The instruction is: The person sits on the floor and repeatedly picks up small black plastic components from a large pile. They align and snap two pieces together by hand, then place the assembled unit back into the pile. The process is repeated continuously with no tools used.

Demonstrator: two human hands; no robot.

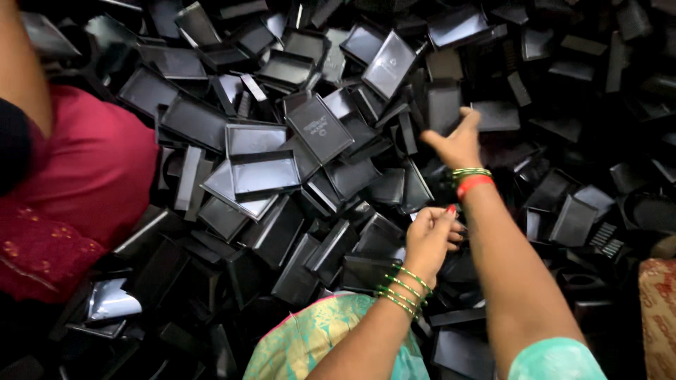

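A deep heap of black plastic trays and lids [320,127] fills the view. My right hand [456,143], with red and green bangles at the wrist, is stretched out above the heap with thumb and fingers apart and nothing in it. My left hand [431,238], wearing green bangles, hovers lower and nearer to me, just beside my right forearm. Its fingers are curled in and I see nothing in them. It is just above a black tray [370,271]. My green patterned garment [317,341] shows at the bottom.
Another person in a red garment [77,183] sits at the left edge, one arm [21,63] raised at the top left. A silvery tray [113,301] lies at the lower left. A patterned cloth [658,309] shows at the right edge.
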